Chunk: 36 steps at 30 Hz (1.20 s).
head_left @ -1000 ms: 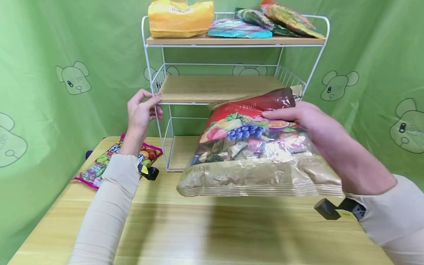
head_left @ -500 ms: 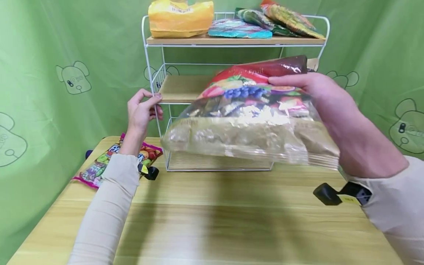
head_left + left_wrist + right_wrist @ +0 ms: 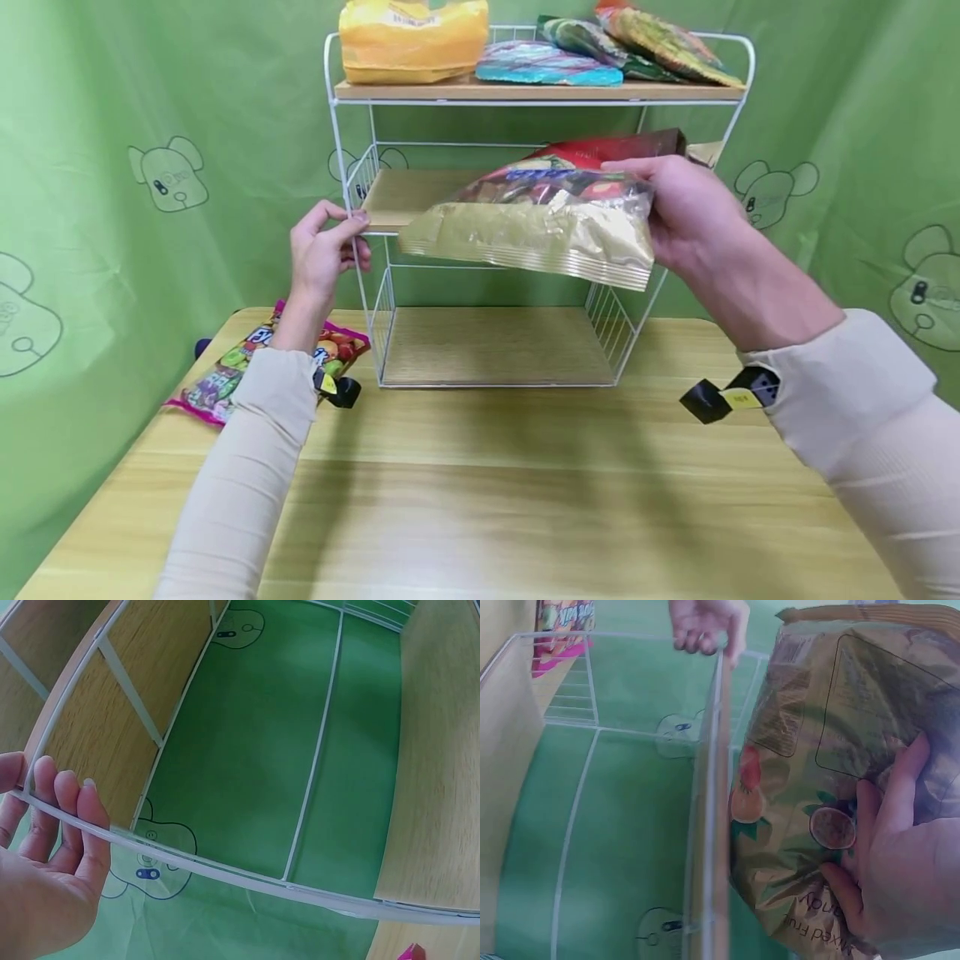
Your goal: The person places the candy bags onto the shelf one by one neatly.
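My right hand (image 3: pixel 693 212) grips a gold and red bag of mixed fruit candy (image 3: pixel 525 225) by its right side. The bag lies nearly flat at the front of the rack's middle board (image 3: pixel 408 196), partly over it; whether it touches the board cannot be told. In the right wrist view, the bag's printed gold underside (image 3: pixel 795 735) shows, with the fingers spread under it. My left hand (image 3: pixel 322 250) holds the white wire rack (image 3: pixel 339 150) at its left front post, beside the middle board's corner. The left wrist view shows those fingers curled round the wire (image 3: pixel 187 862).
On the rack's top board stand a yellow bag (image 3: pixel 412 50), a blue packet (image 3: pixel 547 67) and green and orange packets (image 3: pixel 652 46). A pink-edged candy bag (image 3: pixel 225 383) lies on the wooden table (image 3: pixel 450 500) at left. Green curtains (image 3: pixel 67 208) surround the table.
My right hand has lifted the candy bag and carried it forward to the middle level, tipping it flatter. The left hand keeps its hold on the rack.
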{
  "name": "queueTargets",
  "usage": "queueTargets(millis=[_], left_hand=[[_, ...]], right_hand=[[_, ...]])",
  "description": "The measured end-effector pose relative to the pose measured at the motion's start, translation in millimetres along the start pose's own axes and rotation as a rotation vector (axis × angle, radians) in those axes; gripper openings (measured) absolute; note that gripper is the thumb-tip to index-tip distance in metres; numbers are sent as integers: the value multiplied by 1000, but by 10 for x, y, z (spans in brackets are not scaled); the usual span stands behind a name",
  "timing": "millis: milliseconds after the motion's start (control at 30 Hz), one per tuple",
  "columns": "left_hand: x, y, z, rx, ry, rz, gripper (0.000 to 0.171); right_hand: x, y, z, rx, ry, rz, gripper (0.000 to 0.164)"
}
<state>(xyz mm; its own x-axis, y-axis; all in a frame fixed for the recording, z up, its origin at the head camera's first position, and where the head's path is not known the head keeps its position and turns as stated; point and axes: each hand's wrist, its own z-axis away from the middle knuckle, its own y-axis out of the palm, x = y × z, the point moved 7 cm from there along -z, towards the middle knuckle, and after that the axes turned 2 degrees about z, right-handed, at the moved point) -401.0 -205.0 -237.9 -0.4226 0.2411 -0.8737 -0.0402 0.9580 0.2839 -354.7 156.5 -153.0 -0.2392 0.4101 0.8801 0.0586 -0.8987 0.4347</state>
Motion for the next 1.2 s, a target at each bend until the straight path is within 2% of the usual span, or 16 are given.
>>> queueTargets(millis=[133,300,567,833,967,1033,1100,1200], left_hand=[[7,2,-7,3,-1,-1,12],[6,0,-9,-2,-4,1,12],[12,0,-1,-3,-11,-8,12],[7,5,-8,-1,-5,-7,12],[24,16,-5,5,-13,-9,12],[28,18,-5,7,-12,-11,12],[22,12,-9,4,-6,-8,12],[14,-3,-13,-1,2,-6,12]], right_hand=[[-16,-71,-118,-33,27,-9,35],[-1,-105,-231,-25,46,-1,40],[-73,-64,-355,2,71,120,46],[-64,19,-509,53,97,235,27],[-21,-38,-594,19,85,366,30],[9,-88,-625,-24,52,482,27],[42,-136,-653,-73,1,640,26],[102,-199,-692,-188,-78,947,39]])
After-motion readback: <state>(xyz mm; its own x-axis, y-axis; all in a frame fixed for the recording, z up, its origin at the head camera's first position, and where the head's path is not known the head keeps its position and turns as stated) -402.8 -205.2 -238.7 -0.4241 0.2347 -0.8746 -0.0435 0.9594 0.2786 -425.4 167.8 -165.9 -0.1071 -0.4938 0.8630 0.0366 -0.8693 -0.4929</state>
